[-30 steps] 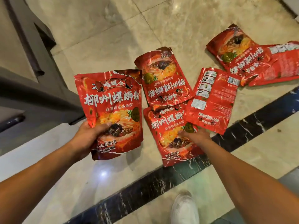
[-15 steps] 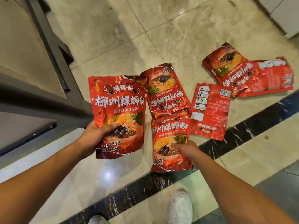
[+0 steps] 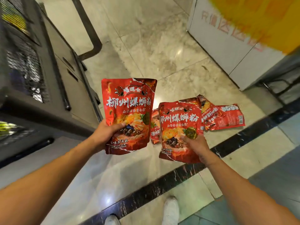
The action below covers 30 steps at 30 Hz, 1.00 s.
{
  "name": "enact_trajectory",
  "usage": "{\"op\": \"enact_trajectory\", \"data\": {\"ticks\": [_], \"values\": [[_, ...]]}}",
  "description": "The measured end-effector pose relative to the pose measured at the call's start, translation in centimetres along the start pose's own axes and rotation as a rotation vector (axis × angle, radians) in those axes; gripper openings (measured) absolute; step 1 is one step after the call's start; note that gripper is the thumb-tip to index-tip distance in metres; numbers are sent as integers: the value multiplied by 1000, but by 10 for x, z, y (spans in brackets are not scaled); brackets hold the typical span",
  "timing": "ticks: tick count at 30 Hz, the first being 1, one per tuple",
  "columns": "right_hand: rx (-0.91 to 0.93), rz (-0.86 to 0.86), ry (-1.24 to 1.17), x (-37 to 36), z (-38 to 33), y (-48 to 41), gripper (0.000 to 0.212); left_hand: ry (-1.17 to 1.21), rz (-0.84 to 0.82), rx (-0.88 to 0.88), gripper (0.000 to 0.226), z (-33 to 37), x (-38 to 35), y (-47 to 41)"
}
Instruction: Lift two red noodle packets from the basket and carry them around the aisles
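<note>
Marble floor (image 3: 162,51) in pale glossy tiles fills most of what I see, crossed lower right by a dark veined border strip (image 3: 243,135). On my left stands a dark metal cabinet (image 3: 48,75) with a mesh panel, and at the upper right a white box (image 3: 227,46) carries red outlined characters too blurred for me to read, under a smear of yellow. Next in size are the two red noodle pouches I am holding up off the floor. My left hand (image 3: 105,133) grips the left pouch (image 3: 129,104) at its lower left edge, thumb curled over the front; its large white lettering reads 柳州螺蛳粉, with a smaller line 全国卖出5亿袋 beneath and 原味浓汤款 near the bottom. My right hand (image 3: 196,146) holds the right pouch (image 3: 177,124) at its lower right corner, fingers wrapped round the edge; it shows the same 柳州螺蛳粉 title and a round green badge. Behind that pouch several more red packets (image 3: 224,117) lie on the floor, overlapping, one with its back and a printed code facing up. At the bottom edge I can see my two white shoes (image 3: 170,210).
</note>
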State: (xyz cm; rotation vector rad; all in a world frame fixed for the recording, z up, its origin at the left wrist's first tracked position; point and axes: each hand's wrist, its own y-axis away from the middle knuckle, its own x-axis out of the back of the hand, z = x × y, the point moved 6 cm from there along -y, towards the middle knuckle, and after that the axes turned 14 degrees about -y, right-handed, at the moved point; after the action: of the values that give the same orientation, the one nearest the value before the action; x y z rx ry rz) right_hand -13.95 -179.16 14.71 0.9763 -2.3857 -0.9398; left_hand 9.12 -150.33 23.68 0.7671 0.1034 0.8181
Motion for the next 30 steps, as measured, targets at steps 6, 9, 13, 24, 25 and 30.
{"op": "enact_trajectory", "data": {"ticks": [6, 9, 13, 24, 25, 30], "values": [[158, 83, -56, 56, -135, 104, 34, -3, 92, -124, 51, 126, 15, 94], [245, 112, -135, 82, -189, 167, 19, 4, 118, -187, 45, 180, 21, 151], [328, 185, -218, 112, -230, 247, 31, 21, 105, -261, 46, 230, 25, 213], [492, 468, -435, 143, -219, 406, 30, -106, -226, -492, 69, 309, 9, 260], [497, 506, -468, 141, -210, 418, 29, -132, -276, -511, 74, 313, 6, 260], [455, 792, -574, 129, -153, 501, 33, -253, -506, -581, 47, 326, -17, 272]]}}
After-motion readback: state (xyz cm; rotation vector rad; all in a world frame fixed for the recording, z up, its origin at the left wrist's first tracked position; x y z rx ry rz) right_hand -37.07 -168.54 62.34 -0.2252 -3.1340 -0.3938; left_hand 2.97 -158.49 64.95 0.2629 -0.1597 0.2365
